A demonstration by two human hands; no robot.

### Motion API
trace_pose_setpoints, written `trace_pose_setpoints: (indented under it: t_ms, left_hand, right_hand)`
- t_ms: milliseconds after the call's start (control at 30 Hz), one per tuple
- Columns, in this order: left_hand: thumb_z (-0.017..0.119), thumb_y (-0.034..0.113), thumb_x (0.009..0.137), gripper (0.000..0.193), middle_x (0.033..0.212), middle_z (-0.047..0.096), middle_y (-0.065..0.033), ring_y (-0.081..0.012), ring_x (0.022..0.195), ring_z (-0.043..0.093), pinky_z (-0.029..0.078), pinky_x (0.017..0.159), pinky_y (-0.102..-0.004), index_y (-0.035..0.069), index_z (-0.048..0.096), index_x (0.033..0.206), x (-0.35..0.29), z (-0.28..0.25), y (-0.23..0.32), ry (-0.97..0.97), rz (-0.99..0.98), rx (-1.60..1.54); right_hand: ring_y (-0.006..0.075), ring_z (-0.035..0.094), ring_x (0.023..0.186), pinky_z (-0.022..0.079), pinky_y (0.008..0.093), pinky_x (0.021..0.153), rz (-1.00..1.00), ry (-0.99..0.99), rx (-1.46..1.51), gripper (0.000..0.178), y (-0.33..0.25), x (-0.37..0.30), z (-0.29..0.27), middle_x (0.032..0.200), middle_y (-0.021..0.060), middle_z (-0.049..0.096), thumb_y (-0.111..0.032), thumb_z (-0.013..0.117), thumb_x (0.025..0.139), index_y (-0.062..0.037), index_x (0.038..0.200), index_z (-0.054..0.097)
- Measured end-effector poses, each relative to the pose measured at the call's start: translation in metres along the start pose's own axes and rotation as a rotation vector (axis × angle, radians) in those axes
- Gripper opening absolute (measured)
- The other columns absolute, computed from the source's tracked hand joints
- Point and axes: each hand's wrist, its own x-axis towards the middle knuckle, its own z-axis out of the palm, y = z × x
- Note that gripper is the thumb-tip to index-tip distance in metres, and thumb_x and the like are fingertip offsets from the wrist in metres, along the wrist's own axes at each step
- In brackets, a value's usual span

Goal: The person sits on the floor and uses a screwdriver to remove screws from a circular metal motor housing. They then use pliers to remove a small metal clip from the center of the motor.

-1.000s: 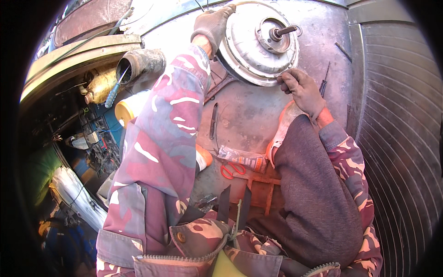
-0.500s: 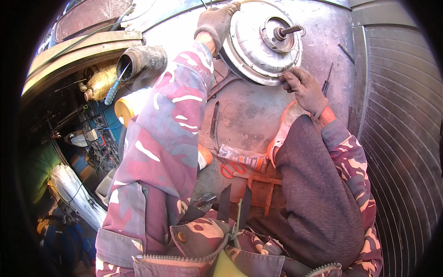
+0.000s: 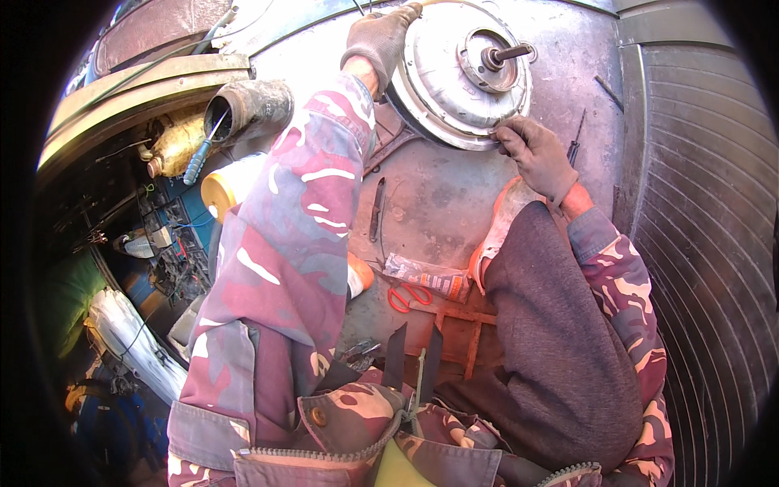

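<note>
Worn metallic floor (image 3: pixel 442 199), scuffed and stained, bounded on your right by a dark ribbed panel (image 3: pixel 702 178). One round silver-coloured housing (image 3: pixel 442 97), broad and flanged, at the far side of the floor ahead of you, its raised centre ring bearing a protruding shaft (image 3: pixel 511 53). One left hand (image 3: pixel 378 42), gloved, yours, laid against the housing's upper left edge with fingers reaching along the rim; whether they clasp it you cannot tell, the far side being hidden. One right hand (image 3: pixel 537 158), gloved, fingers curled in, thumb and forefinger drawn together at the housing's lower right rim; whether a small piece sits between them cannot be told. Just beside that hand: one dark-handled screwdriver (image 3: pixel 574 152). Nearer you: one slim dark tool (image 3: pixel 377 209), lying lengthwise; one clear printed packet (image 3: pixel 428 277); one pair of red-handled scissors (image 3: pixel 408 299) beside an orange-red frame (image 3: pixel 471 333). To your left: one open-ended grimy cylinder (image 3: pixel 266 105), a blue-handled screwdriver (image 3: pixel 196 166) with its shank in the mouth; one yellowish bottle (image 3: pixel 182 146); one white container with a yellow lid (image 3: pixel 217 197), partly behind your sleeve.
</note>
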Motion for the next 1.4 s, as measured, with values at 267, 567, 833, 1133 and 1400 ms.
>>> trace_pose_setpoints:
  t_ms: [267,567,833,1133,1400]
  left_hand:
    - [0.040,0.030,0.115,0.042,0.112,0.078,-0.0230,-0.0413,0.108,0.074,0.056,0.096,-0.0501,0.009,0.075,0.122,-0.002,-0.005,0.006,0.015,0.111,0.120]
    - [0.041,0.033,0.113,0.043,0.111,0.078,-0.0233,-0.0422,0.109,0.074,0.055,0.096,-0.0517,0.008,0.075,0.120,-0.008,-0.014,0.017,0.004,-0.130,-0.258]
    - [0.035,0.035,0.115,0.051,0.114,0.076,-0.0261,-0.0451,0.109,0.072,0.053,0.097,-0.0527,0.005,0.075,0.120,-0.005,-0.011,0.010,0.016,0.046,-0.071]
    - [0.045,0.033,0.112,0.040,0.111,0.077,-0.0237,-0.0416,0.108,0.073,0.056,0.096,-0.0503,0.009,0.076,0.122,-0.009,0.002,0.008,0.082,0.051,0.015]
    - [0.067,0.038,0.103,0.042,0.104,0.078,-0.0199,-0.0326,0.101,0.072,0.056,0.089,-0.0438,0.001,0.076,0.120,-0.017,-0.023,0.040,0.062,-0.139,-0.194]
  right_hand:
    - [0.0317,0.077,0.086,0.059,0.0417,0.079,-0.087,0.117,-0.181,0.033,-0.007,-0.001,0.002,0.095,0.0147,0.078,-0.034,0.066,0.106,-0.0049,0.108,0.079]
    - [0.0339,0.077,0.090,0.058,0.0432,0.079,0.054,0.282,-0.233,0.032,-0.019,-0.012,0.023,0.096,0.0147,0.078,-0.036,0.069,0.104,-0.0066,0.104,0.081]
    - [0.0369,0.075,0.087,0.058,0.0482,0.077,-0.084,0.301,-0.450,0.031,-0.021,-0.008,0.021,0.094,0.0154,0.078,-0.037,0.068,0.103,-0.0083,0.097,0.079]
    - [0.0255,0.074,0.077,0.057,0.0415,0.071,0.356,0.174,-0.026,0.043,-0.029,-0.011,0.033,0.085,0.0103,0.076,-0.042,0.060,0.109,-0.0044,0.099,0.077]
    - [0.0092,0.044,0.058,0.037,0.0275,0.053,0.768,0.270,0.837,0.039,-0.051,-0.007,0.052,0.073,-0.0070,0.051,-0.042,0.053,0.115,-0.0068,0.107,0.067]
